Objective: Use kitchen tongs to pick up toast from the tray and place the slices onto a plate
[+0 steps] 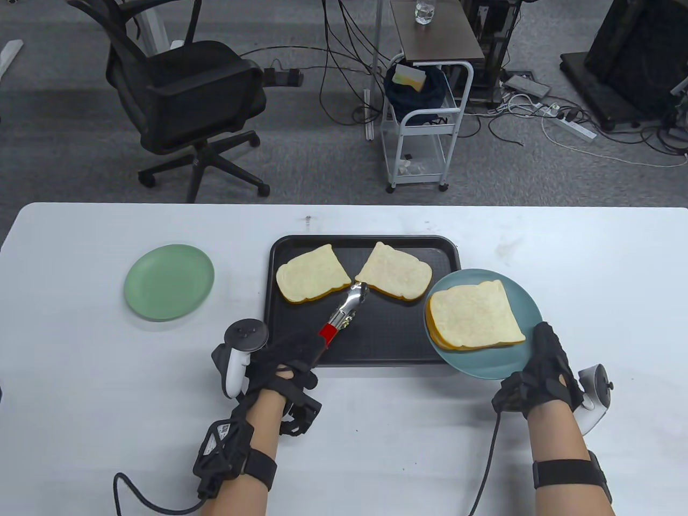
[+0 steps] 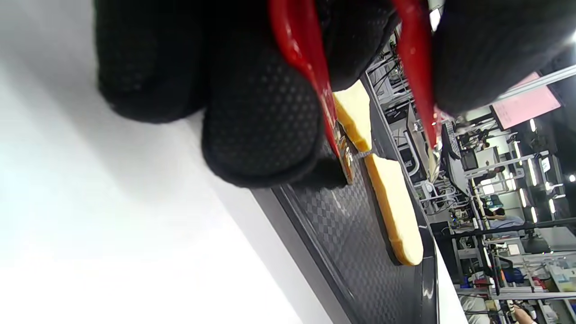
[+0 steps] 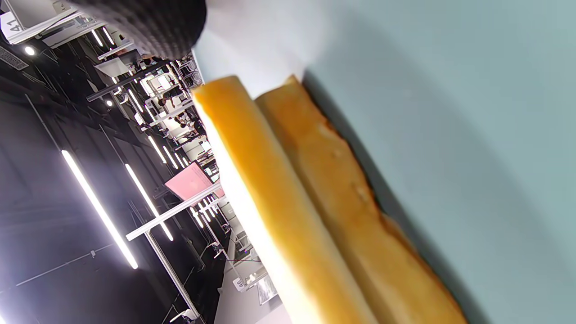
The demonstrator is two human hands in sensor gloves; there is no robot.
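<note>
The black rectangular plastic tray (image 1: 446, 252) held two pale toast slices (image 1: 313, 273); the round blue plate (image 1: 484, 363) carried two stacked slices (image 1: 475, 316). The left hand (image 1: 285, 360) gripped red-handled metal tongs (image 1: 344, 314), whose tips lay close together, while the right hand (image 1: 543, 371) clasped the plate's rim.

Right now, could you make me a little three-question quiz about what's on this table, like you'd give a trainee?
1. True or false: the left hand holds the tongs by their red handle end.
2. How many toast slices lie on the black tray?
   A) one  B) two  C) four
3. Fill in: the right hand grips the rim of the ____ plate, the one carrying stacked toast.

Key:
1. True; the tongs' metal tips sit between the left slice and the right slice.
2. B.
3. Blue; the blue plate overlaps the tray's right edge, and the right wrist view shows two stacked slices. The green plate is bare.
</note>
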